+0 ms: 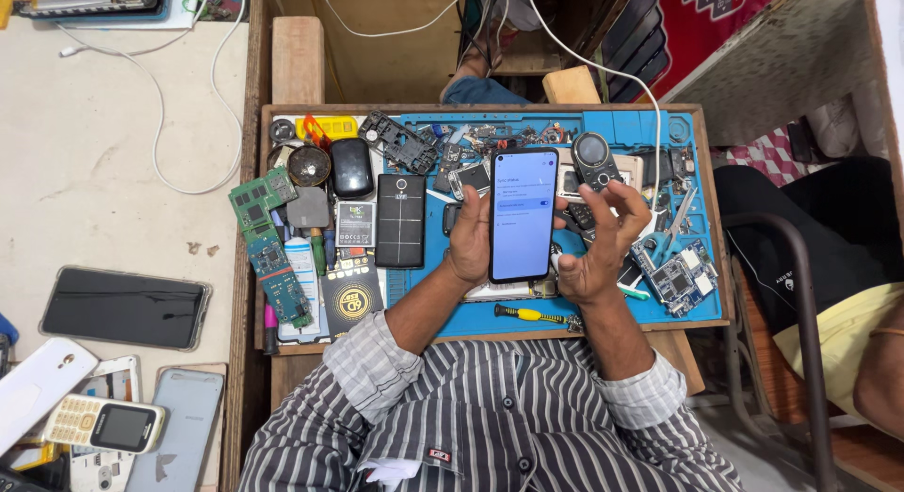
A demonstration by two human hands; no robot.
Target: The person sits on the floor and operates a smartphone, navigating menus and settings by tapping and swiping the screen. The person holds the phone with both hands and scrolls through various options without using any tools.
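Head view: looking straight down at a person in a striped shirt seated at a cluttered repair table.
Smartphone: a dark smartphone with a lit white screen is held upright above the blue work mat, between both hands.
Left hand: the left hand wraps the phone's left edge from behind, its grip closed on the phone.
Right hand: the right hand sits just beside the phone's right edge, fingers spread and curled apart, holding nothing; whether the thumb touches the phone cannot be told.
Around the hands: loose circuit boards, a black battery, a round-dial device and a yellow-handled screwdriver lie on the mat beneath.
Off the mat: more phones rest on the pale surface to the left.
Risk: the phone appears carried by one hand only; a slackened hold could likely drop it onto the hard parts below, scratching the screen.
Second risk: a stray right fingertip could brush the screen and change a setting.
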